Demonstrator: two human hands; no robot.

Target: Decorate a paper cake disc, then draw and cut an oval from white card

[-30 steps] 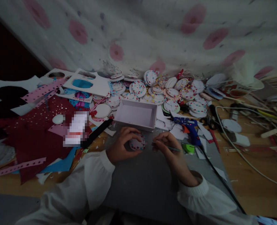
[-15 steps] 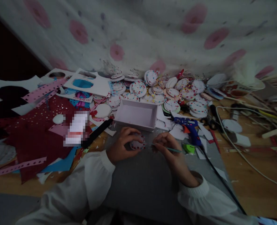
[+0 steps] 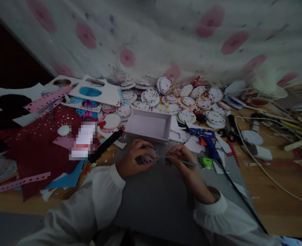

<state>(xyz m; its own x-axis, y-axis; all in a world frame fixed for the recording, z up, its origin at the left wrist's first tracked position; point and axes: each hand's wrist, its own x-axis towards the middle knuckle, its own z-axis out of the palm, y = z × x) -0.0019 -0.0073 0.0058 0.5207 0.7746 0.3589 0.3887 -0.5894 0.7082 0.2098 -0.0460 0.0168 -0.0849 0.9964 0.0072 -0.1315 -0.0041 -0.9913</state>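
My left hand [image 3: 132, 160] is closed around the edge of a small round disc [image 3: 149, 158] with red dots or beads along its rim. The thumb and fingers grip it from opposite sides, just above the grey mat [image 3: 156, 201]. A short gap to the right, my right hand [image 3: 183, 163] pinches a thin pale-blue stick [image 3: 191, 163]. One end of the stick sticks out behind the fingers, while its tip towards the disc is too fine and dim to make out. Directly behind both hands stands an open white box [image 3: 149, 136].
Several bead-trimmed discs [image 3: 151, 97] are heaped behind the box. A blue glue gun [image 3: 210, 140] lies at the right, its cord running forward, near a green clip-like item [image 3: 205, 162]. On the left are dark red sheet [image 3: 48, 150], paper scraps and a black rod [image 3: 106, 146].
Both hands keep almost the same pose and place, still holding the disc and the stick. Only a very slight shift of the view shows.
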